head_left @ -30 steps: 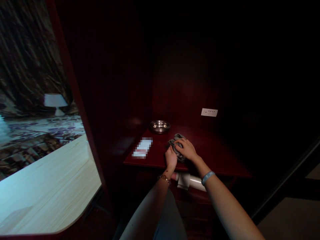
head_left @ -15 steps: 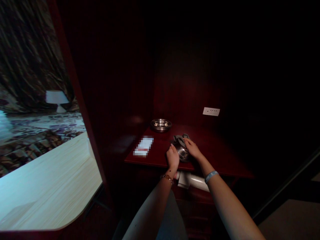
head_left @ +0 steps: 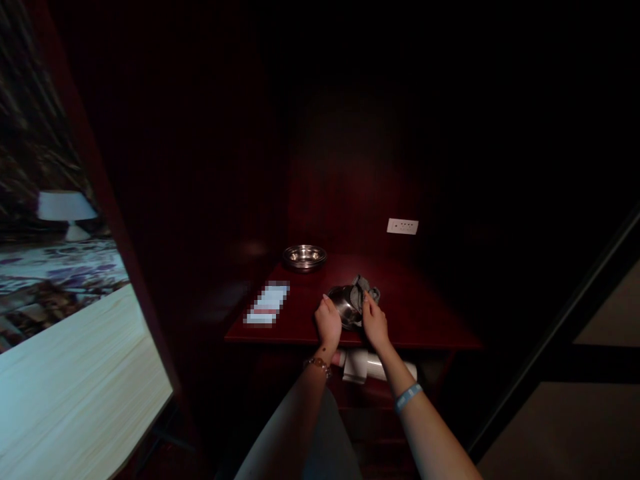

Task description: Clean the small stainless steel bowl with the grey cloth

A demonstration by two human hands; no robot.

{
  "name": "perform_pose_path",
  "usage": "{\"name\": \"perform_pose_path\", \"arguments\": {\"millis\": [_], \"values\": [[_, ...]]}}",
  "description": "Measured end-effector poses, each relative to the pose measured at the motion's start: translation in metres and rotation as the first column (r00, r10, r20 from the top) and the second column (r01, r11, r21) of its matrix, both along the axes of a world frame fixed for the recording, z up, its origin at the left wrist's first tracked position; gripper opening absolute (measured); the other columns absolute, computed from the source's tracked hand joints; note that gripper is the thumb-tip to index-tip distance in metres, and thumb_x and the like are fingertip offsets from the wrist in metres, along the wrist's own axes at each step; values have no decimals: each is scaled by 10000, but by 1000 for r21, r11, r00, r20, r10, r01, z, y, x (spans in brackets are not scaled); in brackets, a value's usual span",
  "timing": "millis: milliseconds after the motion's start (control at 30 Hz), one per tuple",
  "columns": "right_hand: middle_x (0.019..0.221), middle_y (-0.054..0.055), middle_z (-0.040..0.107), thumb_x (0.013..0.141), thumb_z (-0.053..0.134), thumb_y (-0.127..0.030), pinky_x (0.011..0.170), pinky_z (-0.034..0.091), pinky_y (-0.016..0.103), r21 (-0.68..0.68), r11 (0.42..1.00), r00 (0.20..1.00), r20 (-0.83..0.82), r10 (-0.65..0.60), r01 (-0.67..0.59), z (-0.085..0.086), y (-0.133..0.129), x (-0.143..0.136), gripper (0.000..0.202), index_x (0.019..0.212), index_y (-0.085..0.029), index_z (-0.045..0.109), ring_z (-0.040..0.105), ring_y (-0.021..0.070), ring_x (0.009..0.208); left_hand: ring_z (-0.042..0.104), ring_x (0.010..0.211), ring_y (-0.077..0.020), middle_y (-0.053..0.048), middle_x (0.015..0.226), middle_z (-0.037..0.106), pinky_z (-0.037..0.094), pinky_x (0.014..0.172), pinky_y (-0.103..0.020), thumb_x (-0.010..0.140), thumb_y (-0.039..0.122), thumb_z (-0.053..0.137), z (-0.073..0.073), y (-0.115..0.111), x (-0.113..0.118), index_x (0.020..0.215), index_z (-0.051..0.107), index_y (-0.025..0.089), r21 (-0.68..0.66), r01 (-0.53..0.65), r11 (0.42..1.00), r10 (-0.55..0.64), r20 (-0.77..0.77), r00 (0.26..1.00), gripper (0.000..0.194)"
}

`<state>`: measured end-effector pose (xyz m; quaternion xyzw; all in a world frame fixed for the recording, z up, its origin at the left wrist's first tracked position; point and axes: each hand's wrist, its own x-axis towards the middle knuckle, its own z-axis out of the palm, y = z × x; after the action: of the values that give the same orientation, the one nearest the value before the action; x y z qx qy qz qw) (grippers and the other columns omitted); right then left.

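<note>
- Dark red counter spreads before us, with the metal bowl near its front edge, between our hands.
- Our left hand grips the bowl's left side, thumb uppermost.
- Our right hand pinches the grey cloth against the bowl's right side; the cloth lies nearer that hand.
- Round, the bowl offers no long axis.

Dim, brighter left, deep shadow right
</note>
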<state>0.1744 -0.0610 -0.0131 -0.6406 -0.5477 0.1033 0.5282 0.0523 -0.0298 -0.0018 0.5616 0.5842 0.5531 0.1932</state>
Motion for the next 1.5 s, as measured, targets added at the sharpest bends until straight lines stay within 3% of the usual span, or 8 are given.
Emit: {"name": "perform_pose_path", "arguments": {"millis": [233,433,633,767,867,1000,1267,1500], "values": [[1357,87,571,990,233,-411,1020,442,350,51,998,997,59,-50,47,-3,-14,-11,511,1381,-216,498,555,216,1240,614,626,-188,-144,724,676,384,595,-271,985,324,209,2,0,0,763,616,136,-17,14,1000,-13,17,1000,500],[1361,1,570,971,343,-388,1039,434,299,105,991,984,167,59,-78,-2,-22,-5,421,1331,-299,543,532,161,1258,592,633,-196,-143,715,657,379,611,-288,977,329,218,3,2,-1,754,611,141,-23,-14,1000,14,28,1000,489],[1484,-3,432,943,453,-401,1102,379,365,81,982,934,330,138,-173,4,-30,-10,466,1406,-344,455,383,193,1381,581,609,-205,-123,653,626,394,608,-306,974,371,199,-2,3,-2,666,552,187,-3,57,998,-56,80,995,503],[1473,30,445,933,490,-394,1155,281,465,106,969,877,456,151,-222,13,-29,-16,510,1432,-315,421,387,227,1374,594,611,-199,-122,684,649,408,595,-304,971,381,210,-3,2,-3,669,528,215,27,94,995,-97,124,988,469],[1448,42,474,932,498,-428,1147,261,512,115,980,861,503,81,-160,22,-23,-19,503,1420,-323,438,429,249,1336,616,634,-204,-121,713,668,432,604,-303,954,348,273,-5,2,-3,739,567,204,34,127,991,-131,169,977,392],[1422,42,502,904,538,-476,1103,340,445,102,993,860,511,-6,-54,35,-8,-28,488,1370,-334,508,490,249,1257,654,737,-212,-136,865,705,461,668,-295,894,254,411,-6,3,-2,890,619,175,19,144,989,-146,162,976,222],[1238,34,621,903,481,-533,913,485,376,-132,991,874,485,35,33,66,24,-40,390,1202,-343,643,614,238,1056,604,606,-186,-120,684,653,395,578,-263,979,322,243,-3,0,0,834,624,130,-25,62,998,-62,24,998,450],[1188,50,659,951,338,-505,960,469,405,-244,970,943,322,80,1,55,48,-9,448,1230,-320,637,632,240,1069,658,684,-213,-173,775,692,415,615,-269,982,306,227,2,-5,1,844,658,120,-50,-9,999,6,-53,999,489]]}}
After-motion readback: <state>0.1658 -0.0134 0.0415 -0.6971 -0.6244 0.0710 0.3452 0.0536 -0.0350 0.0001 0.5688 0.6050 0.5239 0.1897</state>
